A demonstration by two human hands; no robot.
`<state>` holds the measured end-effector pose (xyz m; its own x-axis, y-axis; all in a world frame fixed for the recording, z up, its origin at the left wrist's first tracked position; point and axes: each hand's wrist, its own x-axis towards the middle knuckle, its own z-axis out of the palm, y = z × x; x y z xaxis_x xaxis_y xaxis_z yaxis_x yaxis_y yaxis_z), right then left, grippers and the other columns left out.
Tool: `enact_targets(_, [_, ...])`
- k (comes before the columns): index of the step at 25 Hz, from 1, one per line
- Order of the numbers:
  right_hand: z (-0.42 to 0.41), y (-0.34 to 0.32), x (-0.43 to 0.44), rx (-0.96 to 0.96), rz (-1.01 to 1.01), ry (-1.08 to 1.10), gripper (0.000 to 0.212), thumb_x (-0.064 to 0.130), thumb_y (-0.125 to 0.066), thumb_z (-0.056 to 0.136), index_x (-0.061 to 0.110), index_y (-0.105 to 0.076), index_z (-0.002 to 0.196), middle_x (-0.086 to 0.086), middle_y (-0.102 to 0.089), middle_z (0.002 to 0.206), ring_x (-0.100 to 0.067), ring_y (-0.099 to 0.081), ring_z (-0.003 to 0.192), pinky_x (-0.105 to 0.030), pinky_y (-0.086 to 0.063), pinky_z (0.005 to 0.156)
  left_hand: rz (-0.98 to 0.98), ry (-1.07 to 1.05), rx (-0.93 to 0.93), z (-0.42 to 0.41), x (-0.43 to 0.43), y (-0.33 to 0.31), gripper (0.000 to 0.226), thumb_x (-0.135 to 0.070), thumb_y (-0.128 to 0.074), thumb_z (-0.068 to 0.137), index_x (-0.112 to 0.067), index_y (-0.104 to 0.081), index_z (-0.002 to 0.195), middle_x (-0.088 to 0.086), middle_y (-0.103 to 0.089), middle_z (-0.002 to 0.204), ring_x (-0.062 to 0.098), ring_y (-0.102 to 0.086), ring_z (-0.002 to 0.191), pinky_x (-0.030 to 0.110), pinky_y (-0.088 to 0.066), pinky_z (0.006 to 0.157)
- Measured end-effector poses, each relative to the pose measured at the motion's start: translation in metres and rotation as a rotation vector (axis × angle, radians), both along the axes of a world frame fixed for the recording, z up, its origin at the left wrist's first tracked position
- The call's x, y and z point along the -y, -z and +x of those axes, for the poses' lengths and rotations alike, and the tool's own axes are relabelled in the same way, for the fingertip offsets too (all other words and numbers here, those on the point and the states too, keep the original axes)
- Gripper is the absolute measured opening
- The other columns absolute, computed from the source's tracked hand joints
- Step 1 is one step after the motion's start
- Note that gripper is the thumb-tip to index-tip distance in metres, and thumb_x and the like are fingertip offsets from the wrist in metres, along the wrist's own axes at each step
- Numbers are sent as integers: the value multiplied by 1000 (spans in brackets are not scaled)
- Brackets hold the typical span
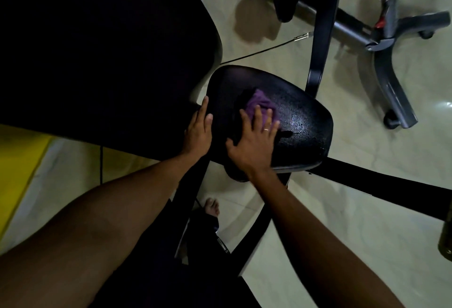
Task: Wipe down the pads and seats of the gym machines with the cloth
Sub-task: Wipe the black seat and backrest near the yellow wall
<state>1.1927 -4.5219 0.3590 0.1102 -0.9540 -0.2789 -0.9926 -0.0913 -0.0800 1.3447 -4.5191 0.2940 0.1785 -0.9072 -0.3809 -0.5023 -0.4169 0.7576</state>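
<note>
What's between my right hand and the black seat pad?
The purple cloth, pressed flat under the right hand on the seat pad, in the head view.

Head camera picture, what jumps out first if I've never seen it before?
The purple cloth pops out brightest, in the middle of the black seat, pressed flat under the right hand. The left hand rests on the seat's left edge, and shiny wet drops glisten on its right side. A grey machine base stands on the pale floor at top right.
</note>
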Motion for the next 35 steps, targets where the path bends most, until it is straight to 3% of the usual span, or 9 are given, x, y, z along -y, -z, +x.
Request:
enact_targets(4, [10,20,-39,-49,-38,-373,116,54,-82,66,22,-24,161,-17,-11,168,-42,0,155,-61,-3,124,-2,35,53,1,0,-2,57,-25,-39,108,-28,-17,160,11,-40,154,32,-46,134,43,-38,107])
enact_targets(6, [-19,19,-46,-52,-101,-416,122,52,-89,64,23,-22,162,-16,-12,169,-41,-4,155,-60,-6,124,-33,36,62,0,0,-3,54,-28,-36,108,-26,-19,160,12,-42,152,33,-47,134,44,-38,107])
enact_targets(11, [-112,1,-61,-31,-238,-357,103,44,-89,70,20,-38,156,-17,-26,165,-41,-18,153,-62,-12,123,-34,35,55,-2,1,-6,52,-33,-30,109,-30,-19,160,9,-39,156,34,-43,136,50,-39,107])
enact_targets(16, [-36,14,-42,13,-139,-403,109,55,-89,61,18,-44,153,-18,-29,163,-42,-14,153,-63,-7,123,-89,141,193,-1,4,-1,61,-43,-20,102,-21,-22,159,14,-31,159,39,-45,135,51,-45,104])
enact_targets(19, [-28,18,-24,73,-80,-486,90,67,-70,79,23,-43,153,-12,-30,164,-38,-16,154,-60,-8,124,-189,334,403,4,9,-4,66,-38,-27,96,-10,-29,156,18,-30,160,39,-38,141,50,-34,113])
enact_targets(22, [-65,7,-9,29,-138,-349,66,63,-46,96,30,-43,153,-7,-32,164,-31,-19,155,-55,-12,125,-297,452,468,-1,12,-5,60,-29,-29,98,-5,-34,153,14,-31,161,33,-30,147,46,-22,122])
enact_targets(28, [-95,-7,-35,32,-189,76,62,49,-48,95,26,-44,152,-11,-31,163,-35,-15,155,-57,-8,126,-221,465,459,-24,14,-6,65,-39,-26,103,-10,-14,160,6,-8,168,26,-3,155,40,1,126])
enact_targets(30, [-62,-1,-44,57,-138,132,62,46,-49,93,26,-44,152,-11,-28,164,-37,-10,155,-57,0,125,-221,468,473,-24,15,-5,66,-41,-23,103,-10,-14,160,7,-8,168,26,-3,155,41,0,126])
enact_targets(35, [-52,0,26,47,-46,-42,57,46,-52,97,32,-43,152,-8,-27,165,-34,-7,156,-52,6,125,-249,444,495,-28,15,-9,64,-37,-28,101,-5,-27,156,12,-22,165,31,-17,153,50,-13,125])
